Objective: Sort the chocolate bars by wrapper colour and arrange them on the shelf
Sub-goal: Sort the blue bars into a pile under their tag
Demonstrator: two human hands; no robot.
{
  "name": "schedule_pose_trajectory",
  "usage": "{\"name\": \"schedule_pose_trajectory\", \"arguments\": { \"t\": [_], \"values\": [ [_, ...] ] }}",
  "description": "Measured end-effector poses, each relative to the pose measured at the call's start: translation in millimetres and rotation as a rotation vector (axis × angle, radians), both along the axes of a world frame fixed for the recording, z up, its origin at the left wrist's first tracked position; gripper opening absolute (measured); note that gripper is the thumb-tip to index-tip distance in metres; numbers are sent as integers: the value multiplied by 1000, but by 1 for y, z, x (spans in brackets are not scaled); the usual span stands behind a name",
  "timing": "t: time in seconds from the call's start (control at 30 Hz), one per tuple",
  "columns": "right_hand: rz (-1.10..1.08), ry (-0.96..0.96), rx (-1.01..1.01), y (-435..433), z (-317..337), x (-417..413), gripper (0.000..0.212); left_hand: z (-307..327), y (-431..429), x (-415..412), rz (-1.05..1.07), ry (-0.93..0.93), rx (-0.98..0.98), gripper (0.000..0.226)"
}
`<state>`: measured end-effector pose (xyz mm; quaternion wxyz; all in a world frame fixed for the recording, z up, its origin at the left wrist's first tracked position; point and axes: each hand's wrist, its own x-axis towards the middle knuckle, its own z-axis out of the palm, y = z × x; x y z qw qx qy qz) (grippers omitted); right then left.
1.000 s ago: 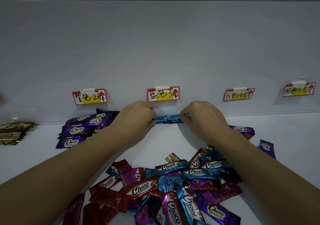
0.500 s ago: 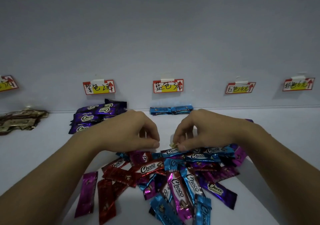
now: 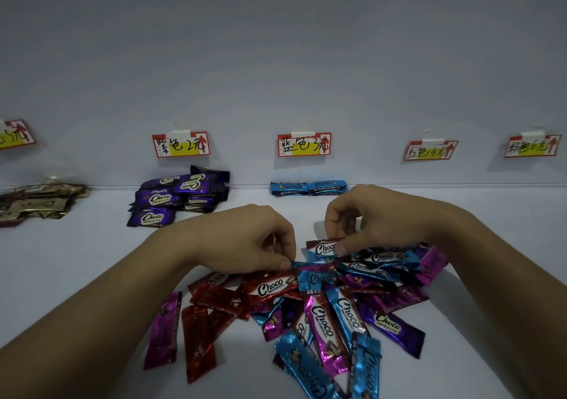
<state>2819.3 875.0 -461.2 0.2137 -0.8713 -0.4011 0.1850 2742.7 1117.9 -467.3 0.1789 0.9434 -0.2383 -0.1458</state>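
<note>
**Both hands at the far edge of the mixed pile**

A white shelf (image 3: 76, 276) fills the lower view, backed by a plain grey panel (image 3: 276, 61). In the near middle lies the mixed pile (image 3: 322, 312) of chocolate bars: red, pink, purple and blue wrappers crossing one another, with a few red and pink ones lying loose at its left.

Both forearms reach in from the bottom corners. The right hand (image 3: 377, 217) has its grip closed on a blue Choco bar (image 3: 322, 249) at the pile's far edge, thumb on the printed face and fingers curled behind. The left hand (image 3: 245, 242) has thumb and forefinger pressed together at the end of a thin blue wrapper; I cannot tell whether that grip holds it.

Sorted groups lie against the panel. The purple stack (image 3: 171, 197) sits left of centre, the gold heap (image 3: 36, 203) far left, and the blue row (image 3: 308, 188), two bars end to end, in the middle beyond the hands.

Five handwritten price labels are taped above; the blue label (image 3: 304, 144) hangs over the blue row and the purple label (image 3: 181, 144) over the purple stack.
</note>
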Motion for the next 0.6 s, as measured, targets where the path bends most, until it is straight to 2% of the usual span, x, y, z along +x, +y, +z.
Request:
{"name": "schedule_pose_trajectory", "arguments": {
  "t": [0.1, 0.37, 0.6],
  "values": [
    [-15, 27, 64, -3, 2, 2, 14, 1, -1, -1, 8, 42, -20, 24],
    [-24, 86, 176, -5, 5, 2, 13, 1, 0, -1, 45, 49, -258, 3],
    [-102, 112, 281, -15, 13, 6, 17, 2, 7, 1, 139, 18, -386, 6]
  ]
}}
